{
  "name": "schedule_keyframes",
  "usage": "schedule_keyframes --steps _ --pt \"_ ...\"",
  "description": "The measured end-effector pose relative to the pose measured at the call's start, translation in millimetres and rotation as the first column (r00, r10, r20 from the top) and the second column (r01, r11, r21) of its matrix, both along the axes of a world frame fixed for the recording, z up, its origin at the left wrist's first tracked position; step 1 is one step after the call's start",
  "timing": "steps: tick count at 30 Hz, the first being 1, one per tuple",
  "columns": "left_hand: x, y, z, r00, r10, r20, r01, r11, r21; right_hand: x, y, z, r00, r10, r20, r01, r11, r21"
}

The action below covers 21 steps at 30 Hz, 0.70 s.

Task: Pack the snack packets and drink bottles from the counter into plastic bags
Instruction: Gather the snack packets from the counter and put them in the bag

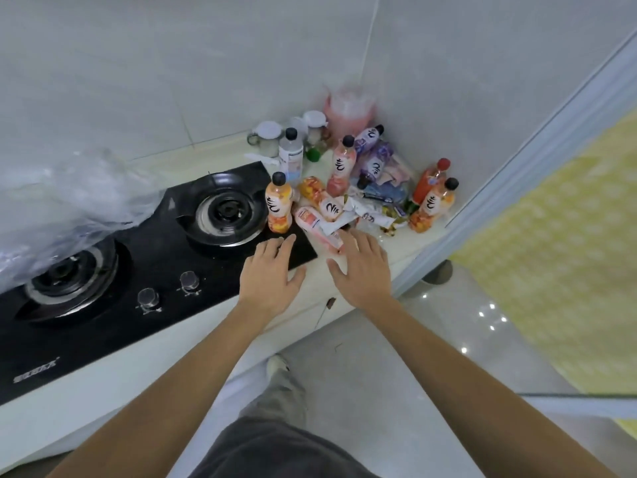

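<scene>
Reaching: both hands' fingers spread, holding nothing – left hand [272,270], right hand [362,267] | gas hob [144,263] beside bottles [279,201]

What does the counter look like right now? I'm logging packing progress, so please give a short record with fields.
setting: gas stove set in a corner counter
left hand: open, over the stove's right edge
right hand: open, reaching at the pink packet
bottles: mixed upright and lying, nearest upright orange bottle
plastic bags: clear crumpled one at far left
packed so far: nothing visibly bagged
</scene>
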<state>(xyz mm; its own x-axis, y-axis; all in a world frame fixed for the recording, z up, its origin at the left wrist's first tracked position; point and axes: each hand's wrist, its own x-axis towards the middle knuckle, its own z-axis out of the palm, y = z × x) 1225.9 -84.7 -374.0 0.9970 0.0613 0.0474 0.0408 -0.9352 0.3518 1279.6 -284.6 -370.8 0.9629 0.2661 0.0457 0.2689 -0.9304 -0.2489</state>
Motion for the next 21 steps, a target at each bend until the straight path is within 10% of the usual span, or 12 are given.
schedule_keyframes --steps 21 --pt "227 -81 -57 0.950 -0.069 -0.305 0.047 0.996 -0.077 234 -60 -79 0.955 0.095 -0.279 -0.114 0.992 -0.050"
